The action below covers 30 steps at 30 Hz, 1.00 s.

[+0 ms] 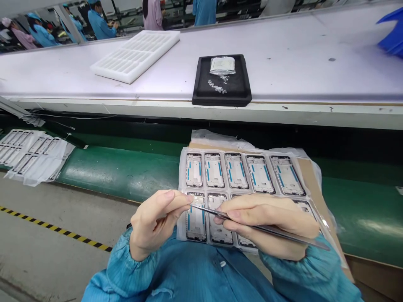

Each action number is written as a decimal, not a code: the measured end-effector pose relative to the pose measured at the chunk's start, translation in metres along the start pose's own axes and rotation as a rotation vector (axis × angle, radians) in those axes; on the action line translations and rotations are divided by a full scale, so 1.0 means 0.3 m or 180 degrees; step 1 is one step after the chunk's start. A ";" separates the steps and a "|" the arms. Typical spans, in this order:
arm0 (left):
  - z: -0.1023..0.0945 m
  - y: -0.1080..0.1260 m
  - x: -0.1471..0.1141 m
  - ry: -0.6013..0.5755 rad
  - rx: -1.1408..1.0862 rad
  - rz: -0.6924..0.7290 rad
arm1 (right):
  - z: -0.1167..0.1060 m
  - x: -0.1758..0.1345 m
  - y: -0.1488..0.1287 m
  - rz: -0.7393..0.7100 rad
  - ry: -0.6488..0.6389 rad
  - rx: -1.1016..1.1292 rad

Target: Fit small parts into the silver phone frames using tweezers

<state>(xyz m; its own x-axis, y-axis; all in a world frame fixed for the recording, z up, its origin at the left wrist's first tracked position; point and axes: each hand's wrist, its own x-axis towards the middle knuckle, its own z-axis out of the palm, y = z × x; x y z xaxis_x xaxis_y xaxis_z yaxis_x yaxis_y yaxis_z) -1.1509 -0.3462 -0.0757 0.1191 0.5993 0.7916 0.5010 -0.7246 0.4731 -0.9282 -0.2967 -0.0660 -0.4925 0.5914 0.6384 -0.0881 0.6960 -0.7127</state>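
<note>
A pair of metal tweezers [210,211] lies slantwise in my right hand [270,222], gripped between thumb and fingers with its tips pointing left. Those tips meet the pinched thumb and forefinger of my left hand [157,218]; whatever small piece may be between them is too small to make out. Beneath both hands is a clear plastic tray [182,167] holding rows of phone middle frames. One phone frame [195,224] just under the tweezer tips has blue strips, as do those in the back row. My right hand covers part of the front row.
On the white bench, a black tray [201,94] carries a small bag [222,65] and scattered tiny clear pieces [217,87]. A white slotted tray [135,58] stands left, a blue bin [392,35] right. More frame trays [40,153] lie on the green surface [119,167]. People work beyond.
</note>
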 end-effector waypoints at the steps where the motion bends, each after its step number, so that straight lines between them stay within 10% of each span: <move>1: 0.001 0.000 -0.001 0.0003 -0.0005 0.0005 | 0.004 -0.003 0.002 -0.0015 0.0020 0.0013; 30: -0.001 0.019 -0.017 -0.0259 0.0083 0.0030 | 0.009 -0.042 0.007 -0.0018 0.0169 0.0290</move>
<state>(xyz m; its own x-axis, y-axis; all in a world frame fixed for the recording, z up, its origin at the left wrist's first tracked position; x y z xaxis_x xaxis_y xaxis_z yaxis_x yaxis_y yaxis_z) -1.1487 -0.3536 -0.0769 0.1928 0.6188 0.7615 0.5216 -0.7220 0.4546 -0.9245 -0.3037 -0.0763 -0.4455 0.6100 0.6553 -0.1703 0.6609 -0.7309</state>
